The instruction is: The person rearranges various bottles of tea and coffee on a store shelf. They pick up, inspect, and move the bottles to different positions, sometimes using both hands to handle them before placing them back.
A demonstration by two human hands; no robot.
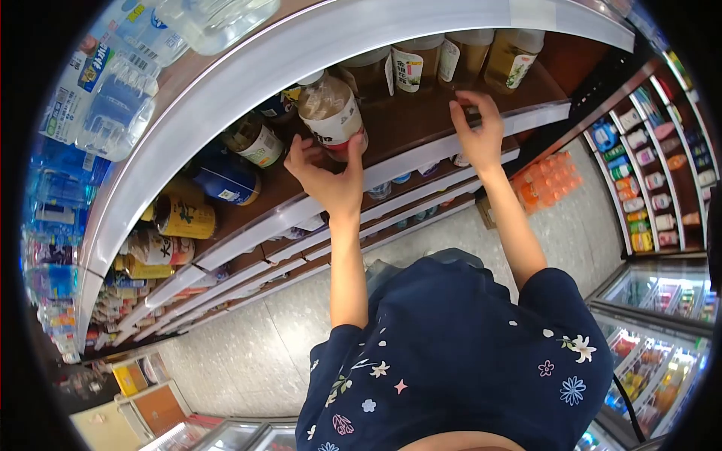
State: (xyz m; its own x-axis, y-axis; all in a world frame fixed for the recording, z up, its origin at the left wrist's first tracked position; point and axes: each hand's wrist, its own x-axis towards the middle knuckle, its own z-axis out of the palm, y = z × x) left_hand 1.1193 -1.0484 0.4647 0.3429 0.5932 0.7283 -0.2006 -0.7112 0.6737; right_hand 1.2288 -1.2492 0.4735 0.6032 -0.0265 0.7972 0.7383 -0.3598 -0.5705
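My left hand is at the base of a clear bottle with a white and red label, standing near the front of the shelf. Its fingers curve round the lower left side and the thumb lies on the right. Part of the bottle's bottom is hidden by the hand. Farther right, my right hand hovers by the shelf's front edge, thumb and fingers bent but apart, holding nothing. Behind it stand tea-coloured bottles, one with a white and green label.
Left along the same shelf are a blue-labelled bottle and a yellow-labelled bottle. An upper shelf edge overhangs, with water bottles above. Packed orange bottles sit on the floor at right. Glass-topped chillers stand behind.
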